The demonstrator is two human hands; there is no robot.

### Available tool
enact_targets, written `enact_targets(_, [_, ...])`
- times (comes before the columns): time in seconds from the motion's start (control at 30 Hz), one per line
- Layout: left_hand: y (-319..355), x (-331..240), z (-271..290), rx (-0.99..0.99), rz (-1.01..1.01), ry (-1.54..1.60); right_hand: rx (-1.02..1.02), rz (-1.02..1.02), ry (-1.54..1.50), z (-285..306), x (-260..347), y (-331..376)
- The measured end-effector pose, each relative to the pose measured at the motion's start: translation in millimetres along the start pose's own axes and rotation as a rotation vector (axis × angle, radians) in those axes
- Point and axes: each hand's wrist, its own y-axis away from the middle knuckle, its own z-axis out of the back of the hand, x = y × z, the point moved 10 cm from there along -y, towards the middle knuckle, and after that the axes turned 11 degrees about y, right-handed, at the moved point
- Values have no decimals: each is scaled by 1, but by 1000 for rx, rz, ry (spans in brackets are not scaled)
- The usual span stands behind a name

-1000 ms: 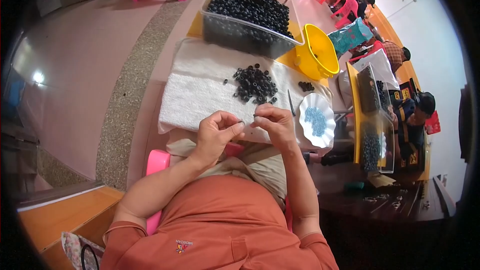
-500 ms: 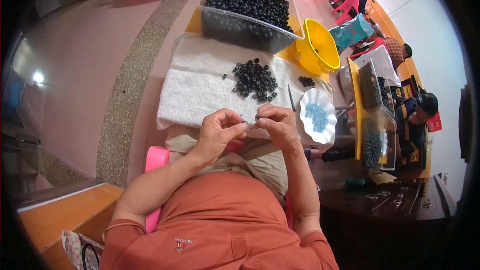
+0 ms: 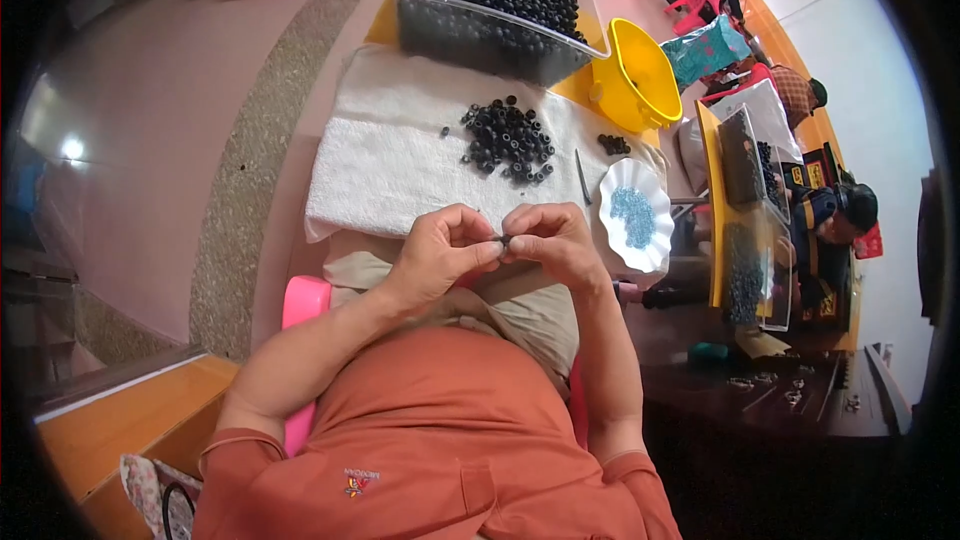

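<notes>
In the head view, a person in an orange-red shirt (image 3: 420,390) is working at the near edge of a cloth-covered worktop (image 3: 360,175), fingertips of both hands meeting. The left hand (image 3: 452,242) and right hand (image 3: 552,242) are pinching a small dark piece (image 3: 504,239) between them (fingers are hiding most of it). Beyond, a pile of black ring-shaped pieces (image 3: 508,140) is lying mid-worktop, a single black piece (image 3: 445,131) sitting just to its left; from there to the left edge, white cloth is giving open room. Toward the right edge, room is running short: a slender dark tool (image 3: 583,177) and a small black cluster (image 3: 614,144) are lying there, and a scalloped white dish (image 3: 652,256) of pale blue bits (image 3: 632,217) is filling the near right corner. A clear bin (image 3: 440,35) and a yellow tub (image 3: 610,95) are bounding the far edge.
</notes>
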Motion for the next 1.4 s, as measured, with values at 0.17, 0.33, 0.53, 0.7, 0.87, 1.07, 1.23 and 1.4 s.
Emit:
enact_targets(0.17, [0,2,-2,25,21,-4,61,-40,84,-2,3,3])
enact_targets(0.33, [0,1,-4,35,10,-41,105,-142,150,-6,5,6])
enact_targets(0.53, [0,6,-4,64,64,-12,125,-187,138,-11,3,8])
enact_targets(0.7, [1,12,-4,57,132,105,82,21,230,-7,6,7])
enact_targets(0.87, [0,19,2,9,165,183,-82,172,244,-8,1,16])
enact_targets(1.07, [0,19,3,-40,144,256,-278,379,417,-18,18,38])
enact_targets(1.23, [0,15,2,-54,124,235,-393,500,640,-25,27,44])
enact_targets(1.4, [3,12,0,-71,153,179,-429,555,702,-28,31,47])
